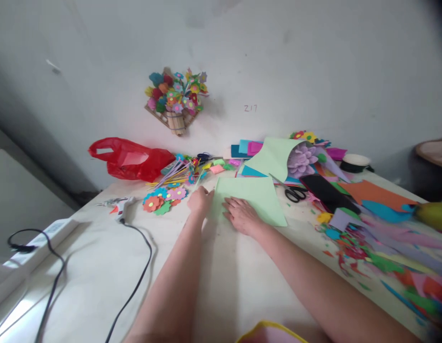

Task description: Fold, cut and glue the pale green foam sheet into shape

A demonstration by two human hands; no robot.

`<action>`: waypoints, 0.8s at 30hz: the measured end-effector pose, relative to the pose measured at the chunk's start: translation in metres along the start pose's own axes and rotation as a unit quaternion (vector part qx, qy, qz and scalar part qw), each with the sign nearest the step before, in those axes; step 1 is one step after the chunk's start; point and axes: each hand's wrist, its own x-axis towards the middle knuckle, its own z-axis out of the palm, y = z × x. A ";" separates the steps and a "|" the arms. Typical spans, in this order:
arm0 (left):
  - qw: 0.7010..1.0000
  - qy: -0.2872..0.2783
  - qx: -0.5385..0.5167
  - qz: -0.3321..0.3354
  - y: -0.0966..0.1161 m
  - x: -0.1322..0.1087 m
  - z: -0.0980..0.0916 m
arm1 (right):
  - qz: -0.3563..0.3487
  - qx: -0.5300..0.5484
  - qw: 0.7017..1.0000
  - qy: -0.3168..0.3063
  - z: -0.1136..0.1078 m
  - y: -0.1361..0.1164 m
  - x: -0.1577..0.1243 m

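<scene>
A light green sheet [254, 190], foam or paper, lies flat on the table in front of me. My right hand [242, 215] rests palm down on its lower left part, fingers stretched out. At the sheet's left edge is my left hand [200, 201], its fingers curled together; what they hold, if anything, is hidden. A thin pale strip shows just beyond that hand. Colourful flower cut-outs [164, 200] lie to the left of it. Black-handled scissors [295, 193] lie by the sheet's right edge.
A glue gun [125, 208] with its cord and a power strip [45, 243] are at left. A red plastic bag [135, 159] stands behind. On the right lie a wrapped purple flower [302, 161], a phone [328, 193] and scattered scraps [353, 243]. A flower basket [176, 121] hangs on the wall.
</scene>
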 end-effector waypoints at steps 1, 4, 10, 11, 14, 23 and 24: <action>1.000 0.008 -0.008 -0.017 -0.001 0.002 -0.003 | 0.001 -0.002 1.000 0.002 0.001 0.000 0.000; 0.994 0.088 -0.015 -0.059 -0.011 0.010 -0.016 | -0.005 -0.001 1.000 -0.002 0.002 0.001 0.000; 0.953 0.268 0.035 -0.134 -0.068 0.027 -0.054 | -0.008 0.000 1.000 -0.002 0.001 0.001 -0.002; 0.946 0.282 0.038 -0.155 -0.082 0.029 -0.060 | -0.011 0.001 1.000 0.000 0.001 0.000 -0.002; 0.928 0.271 0.029 -0.254 -0.125 0.033 -0.072 | -0.016 0.004 1.000 0.006 0.000 -0.001 -0.002; 0.904 0.202 -0.010 -0.376 -0.195 0.055 -0.077 | -0.019 0.010 1.000 0.013 -0.002 -0.003 -0.003; 0.904 0.196 -0.015 -0.379 -0.198 0.058 -0.079 | -0.021 0.011 1.000 0.013 -0.002 -0.004 -0.003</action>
